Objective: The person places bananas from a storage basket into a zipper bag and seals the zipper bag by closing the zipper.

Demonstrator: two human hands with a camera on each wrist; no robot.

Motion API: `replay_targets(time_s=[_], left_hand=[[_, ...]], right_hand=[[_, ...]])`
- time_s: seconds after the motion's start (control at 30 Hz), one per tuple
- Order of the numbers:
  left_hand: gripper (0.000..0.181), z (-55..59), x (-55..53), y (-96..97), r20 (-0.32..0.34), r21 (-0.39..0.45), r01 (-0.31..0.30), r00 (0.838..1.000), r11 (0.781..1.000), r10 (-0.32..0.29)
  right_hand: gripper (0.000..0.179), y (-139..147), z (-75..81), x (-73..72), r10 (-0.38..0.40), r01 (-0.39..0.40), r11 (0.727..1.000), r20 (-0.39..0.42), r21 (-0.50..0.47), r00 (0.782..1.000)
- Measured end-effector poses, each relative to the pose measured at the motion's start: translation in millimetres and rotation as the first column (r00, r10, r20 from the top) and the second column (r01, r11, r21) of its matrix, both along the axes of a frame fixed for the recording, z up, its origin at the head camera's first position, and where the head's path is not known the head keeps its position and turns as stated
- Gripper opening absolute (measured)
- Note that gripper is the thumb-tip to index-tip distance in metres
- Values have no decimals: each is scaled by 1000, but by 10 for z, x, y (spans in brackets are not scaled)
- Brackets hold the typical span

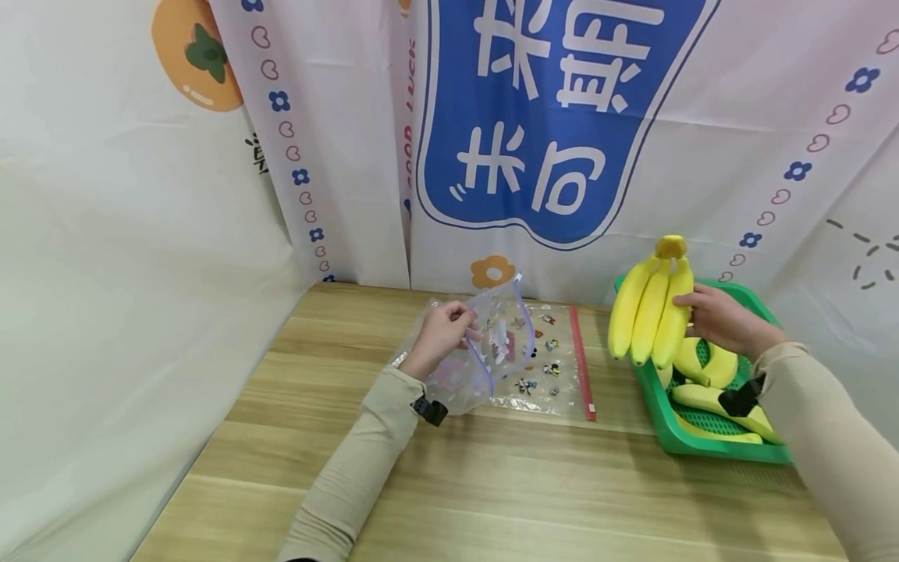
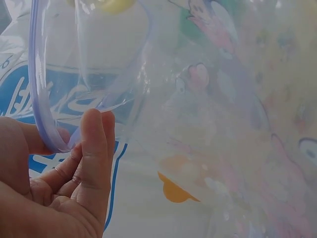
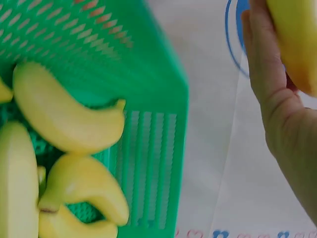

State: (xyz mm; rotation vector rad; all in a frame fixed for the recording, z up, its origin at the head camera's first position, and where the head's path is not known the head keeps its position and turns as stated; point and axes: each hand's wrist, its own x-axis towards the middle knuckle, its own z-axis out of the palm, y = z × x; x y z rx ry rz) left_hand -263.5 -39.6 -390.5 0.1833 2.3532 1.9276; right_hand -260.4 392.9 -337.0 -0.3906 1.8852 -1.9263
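My left hand [image 1: 444,332] pinches the rim of a clear zip bag [image 1: 506,332] with a purple seal, whose mouth gapes toward the right. In the left wrist view, the thumb and fingers [image 2: 91,148] meet at the purple edge [image 2: 42,119]. My right hand [image 1: 723,316] grips a bunch of three yellow bananas [image 1: 652,308] by its right side, stem end up. The bunch is held above the left rim of a green basket [image 1: 667,437]. Only part of one banana [image 3: 297,44] of the bunch shows in the right wrist view.
Several loose bananas [image 1: 716,398] lie in the green basket at the right of the wooden table [image 1: 492,484]. A second clear bag with a red zip strip [image 1: 581,363] lies flat beneath and beside the purple one. A printed cloth [image 1: 365,156] hangs behind the table.
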Motion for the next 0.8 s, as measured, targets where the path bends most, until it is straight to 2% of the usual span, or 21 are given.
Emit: replay_targets(time_s=[0.17, 0.3, 0.47, 0.8], left_hand=[[24, 7, 2, 4, 3, -3, 1, 1000, 1000, -1], [25, 18, 3, 10, 0, -9, -2, 1000, 1000, 2], [23, 21, -4, 15, 3, -17, -7, 1000, 1000, 7], [22, 39, -2, 15, -23, -44, 3, 1000, 999, -4]], right_hand=[[36, -221, 49, 24, -89, 88, 995, 14, 42, 996], [45, -418, 110, 61, -137, 136, 991, 36, 17, 990], [46, -672, 148, 109, -133, 133, 991, 7, -9, 991], [44, -1094, 79, 153, -132, 134, 990, -42, 37, 990]])
